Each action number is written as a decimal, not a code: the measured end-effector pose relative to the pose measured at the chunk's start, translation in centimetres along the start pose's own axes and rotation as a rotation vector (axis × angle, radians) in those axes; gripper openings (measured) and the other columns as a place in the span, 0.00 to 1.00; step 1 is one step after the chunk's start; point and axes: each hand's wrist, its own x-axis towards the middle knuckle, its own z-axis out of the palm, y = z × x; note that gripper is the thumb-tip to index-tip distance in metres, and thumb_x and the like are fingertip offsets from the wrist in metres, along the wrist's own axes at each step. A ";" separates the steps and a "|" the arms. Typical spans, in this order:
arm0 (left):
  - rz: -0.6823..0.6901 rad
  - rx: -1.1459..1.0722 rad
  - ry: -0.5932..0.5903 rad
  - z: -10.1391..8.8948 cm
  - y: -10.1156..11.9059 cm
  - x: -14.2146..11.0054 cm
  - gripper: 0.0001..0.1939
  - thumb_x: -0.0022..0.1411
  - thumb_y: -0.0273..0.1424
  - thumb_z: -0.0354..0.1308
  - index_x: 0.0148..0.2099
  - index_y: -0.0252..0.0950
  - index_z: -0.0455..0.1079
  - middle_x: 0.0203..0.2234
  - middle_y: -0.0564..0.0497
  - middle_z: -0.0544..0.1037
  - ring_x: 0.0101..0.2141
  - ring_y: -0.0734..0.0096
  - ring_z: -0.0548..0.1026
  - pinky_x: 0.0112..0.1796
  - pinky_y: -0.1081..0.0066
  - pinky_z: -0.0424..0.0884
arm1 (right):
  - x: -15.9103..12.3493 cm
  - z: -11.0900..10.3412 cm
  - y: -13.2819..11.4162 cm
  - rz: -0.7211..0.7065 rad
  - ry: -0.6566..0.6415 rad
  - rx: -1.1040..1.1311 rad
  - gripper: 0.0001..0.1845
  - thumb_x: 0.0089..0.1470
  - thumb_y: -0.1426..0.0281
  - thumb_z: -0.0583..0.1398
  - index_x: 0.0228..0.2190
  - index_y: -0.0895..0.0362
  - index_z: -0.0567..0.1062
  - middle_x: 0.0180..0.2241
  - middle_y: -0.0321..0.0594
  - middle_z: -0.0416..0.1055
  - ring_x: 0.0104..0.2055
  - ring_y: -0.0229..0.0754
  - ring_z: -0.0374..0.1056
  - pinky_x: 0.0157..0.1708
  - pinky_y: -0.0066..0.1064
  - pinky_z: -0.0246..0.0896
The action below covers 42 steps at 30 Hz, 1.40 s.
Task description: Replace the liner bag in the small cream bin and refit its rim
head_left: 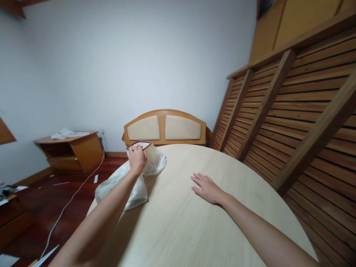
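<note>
My left hand [137, 157] is closed over the near edge of an open-topped, pale container with a brown rim [150, 145]. The container stands on the left part of the round, light wood table [183, 218]. A thin white plastic bag [137, 193] bunches around its lower part and spreads toward me under my left forearm. The container's lower side is partly hidden by the bag and my hand. Flat on the table to the right, my right hand [207, 188] has its fingers apart and holds nothing.
Beyond the table stands a headboard with two cream panels [183, 127]. Slatted wooden frames [267, 100] lean along the right side. At the left are a low wooden cabinet [86, 152] with white sheeting on top and a white cable [73, 196] across the dark red floor.
</note>
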 end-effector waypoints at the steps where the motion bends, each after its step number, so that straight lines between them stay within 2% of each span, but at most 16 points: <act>1: 0.003 -0.010 -0.003 0.1 -0.1 0.1 0.16 0.67 0.33 0.49 0.51 0.31 0.72 0.52 0.35 0.74 0.60 0.42 0.62 0.59 0.47 0.60 | 0.0 0.0 0.0 -0.001 0.000 -0.004 0.38 0.64 0.49 0.47 0.67 0.57 0.59 0.71 0.46 0.48 0.73 0.54 0.43 0.69 0.50 0.35; 4: 0.016 -0.053 -0.016 0.5 -0.1 0.4 0.16 0.68 0.32 0.46 0.46 0.31 0.74 0.48 0.35 0.76 0.58 0.44 0.64 0.59 0.51 0.61 | 0.0 0.0 0.0 -0.002 -0.002 -0.012 0.38 0.64 0.49 0.47 0.67 0.57 0.59 0.71 0.47 0.48 0.73 0.55 0.43 0.69 0.51 0.35; 8: 0.055 -0.132 -0.031 0.9 0.7 0.2 0.15 0.69 0.31 0.46 0.45 0.33 0.74 0.46 0.37 0.76 0.55 0.49 0.66 0.59 0.54 0.62 | 0.0 0.1 0.0 -0.001 -0.007 -0.008 0.39 0.64 0.49 0.48 0.67 0.57 0.59 0.71 0.46 0.48 0.73 0.55 0.42 0.69 0.51 0.35; 16: 0.163 -0.305 -0.083 1.1 5.1 -1.8 0.12 0.67 0.30 0.50 0.45 0.36 0.74 0.45 0.41 0.78 0.54 0.52 0.67 0.59 0.52 0.62 | -0.3 -0.2 0.0 -0.007 -0.003 -0.006 0.38 0.64 0.49 0.48 0.67 0.57 0.59 0.71 0.47 0.48 0.73 0.55 0.43 0.69 0.50 0.36; 19: 0.196 -0.349 -0.124 0.6 6.8 -2.6 0.11 0.66 0.30 0.52 0.44 0.36 0.75 0.44 0.42 0.79 0.53 0.53 0.69 0.58 0.53 0.64 | -0.6 -0.9 -0.2 -0.050 0.029 -0.015 0.35 0.64 0.52 0.51 0.64 0.59 0.65 0.68 0.50 0.55 0.71 0.56 0.49 0.68 0.48 0.42; 21: 0.210 -0.369 -0.153 0.1 7.8 -3.2 0.10 0.66 0.30 0.53 0.43 0.35 0.75 0.43 0.42 0.79 0.53 0.52 0.69 0.58 0.53 0.64 | -0.9 -1.5 -0.5 -0.106 0.079 -0.011 0.27 0.63 0.57 0.53 0.57 0.58 0.72 0.62 0.50 0.67 0.65 0.53 0.60 0.63 0.43 0.52; 23: 0.219 -0.386 -0.182 -0.6 8.7 -3.7 0.10 0.65 0.30 0.53 0.42 0.35 0.75 0.42 0.42 0.79 0.54 0.52 0.69 0.58 0.54 0.64 | -1.2 -2.2 -0.9 -0.143 0.126 -0.013 0.19 0.63 0.63 0.53 0.47 0.55 0.78 0.51 0.47 0.76 0.54 0.50 0.69 0.54 0.38 0.60; 25: 0.236 -0.401 -0.214 -1.4 9.4 -4.0 0.09 0.64 0.30 0.54 0.41 0.35 0.76 0.42 0.42 0.80 0.54 0.52 0.69 0.58 0.54 0.65 | -1.5 -2.8 -1.1 -0.138 0.175 -0.034 0.15 0.62 0.66 0.52 0.39 0.54 0.79 0.41 0.45 0.78 0.46 0.47 0.72 0.47 0.36 0.63; 27: 0.267 -0.413 -0.257 -2.3 9.9 -4.2 0.08 0.63 0.28 0.55 0.41 0.35 0.76 0.41 0.43 0.80 0.54 0.51 0.70 0.58 0.55 0.65 | -1.6 -3.3 -1.3 -0.128 0.252 -0.057 0.15 0.63 0.66 0.52 0.35 0.55 0.78 0.37 0.44 0.77 0.43 0.47 0.71 0.45 0.36 0.62; 35: 0.496 -0.450 -0.477 -6.8 10.7 -3.8 0.07 0.60 0.27 0.59 0.39 0.37 0.77 0.36 0.47 0.81 0.43 0.60 0.76 0.48 0.64 0.71 | -0.7 -4.6 -2.3 -0.283 0.684 0.026 0.08 0.60 0.68 0.55 0.29 0.54 0.70 0.31 0.42 0.72 0.36 0.46 0.68 0.39 0.37 0.63; 38: 0.587 -0.456 -0.575 -8.3 10.9 -3.6 0.07 0.61 0.27 0.58 0.40 0.36 0.78 0.35 0.48 0.81 0.40 0.62 0.77 0.45 0.66 0.71 | 0.0 -6.0 -3.5 -0.376 0.862 0.019 0.06 0.59 0.71 0.56 0.30 0.53 0.70 0.30 0.41 0.72 0.36 0.47 0.68 0.40 0.39 0.64; 40: 0.623 -0.464 -0.603 -9.0 11.0 -3.5 0.07 0.62 0.26 0.58 0.39 0.36 0.78 0.34 0.48 0.81 0.39 0.62 0.77 0.44 0.68 0.70 | 0.8 -7.6 -4.2 -0.409 0.922 0.025 0.04 0.59 0.72 0.56 0.32 0.53 0.71 0.34 0.43 0.73 0.40 0.48 0.69 0.44 0.41 0.65; 42: 0.650 -0.465 -0.619 -9.6 11.2 -3.6 0.07 0.62 0.25 0.58 0.39 0.35 0.78 0.34 0.48 0.81 0.39 0.62 0.77 0.43 0.68 0.70 | 1.8 -9.4 -4.7 -0.398 0.897 0.057 0.04 0.60 0.72 0.57 0.35 0.54 0.73 0.38 0.44 0.74 0.45 0.49 0.69 0.48 0.42 0.64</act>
